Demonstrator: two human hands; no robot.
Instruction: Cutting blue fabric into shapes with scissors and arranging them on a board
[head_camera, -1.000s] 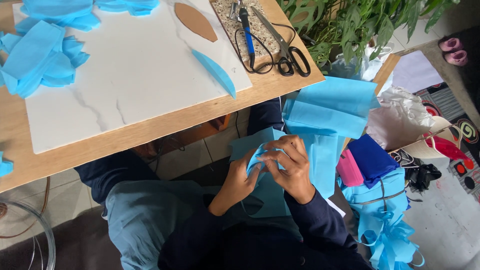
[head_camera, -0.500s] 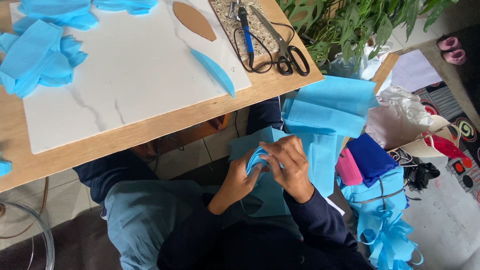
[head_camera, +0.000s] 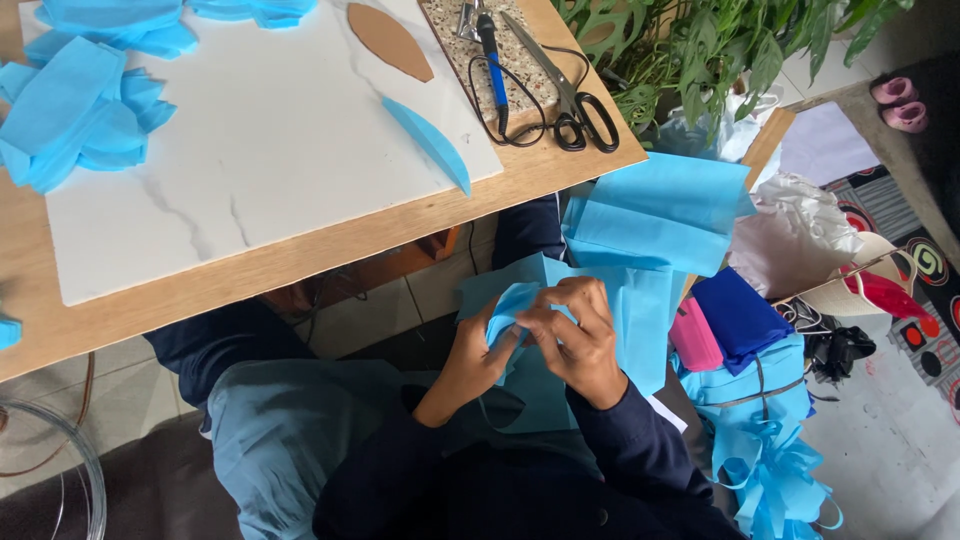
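Observation:
My left hand (head_camera: 472, 362) and my right hand (head_camera: 578, 338) meet over my lap, below the table edge. Both pinch a small folded piece of light blue fabric (head_camera: 508, 305) between their fingertips. Beneath them a larger light blue fabric sheet (head_camera: 640, 310) lies spread across my lap. A stack of folded light blue fabric (head_camera: 660, 210) rests just beyond my right hand.
A wooden table (head_camera: 300, 255) carries a white marble-look board (head_camera: 260, 150), a blue leaf-shaped piece (head_camera: 428, 142), a brown cardboard template (head_camera: 390, 42), scissors (head_camera: 575, 95), a corded blue-handled tool (head_camera: 490, 45) and piled blue pieces (head_camera: 75, 110). Dark blue and pink fabric (head_camera: 735, 320), bags and a plant (head_camera: 700, 45) are at right.
My hands have stayed in my lap while the fingers work the small blue piece; its fold has shifted slightly between them. Nothing on the table has moved.

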